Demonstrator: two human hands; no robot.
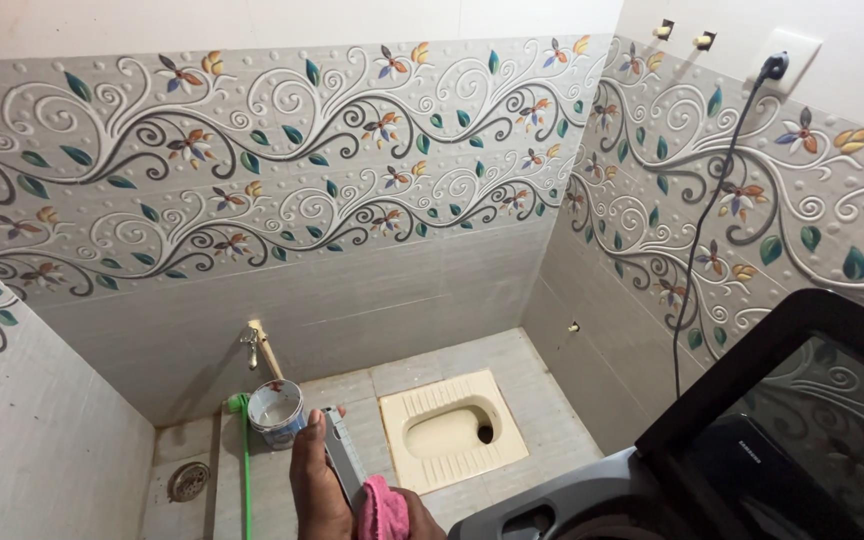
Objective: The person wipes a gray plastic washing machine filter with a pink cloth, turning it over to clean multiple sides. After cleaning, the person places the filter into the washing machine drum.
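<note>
Head view of a tiled washroom. One hand (pixel 314 478), its side not determinable, is closed around a slim grey rectangular tool (pixel 344 458) held upright at the lower frame edge, with a pink cloth (pixel 384 510) bunched just beside it. Behind stand a small paint-stained bucket (pixel 277 411) under a wall tap (pixel 250 343), a cream floor-level squat pan (pixel 450 428), and a black glossy-lidded appliance (pixel 752 440) at right.

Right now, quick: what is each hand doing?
Left hand: closed around a grey flat tool, held upright.
Right hand: barely in view behind the pink cloth; whether it grips the cloth cannot be told.
</note>
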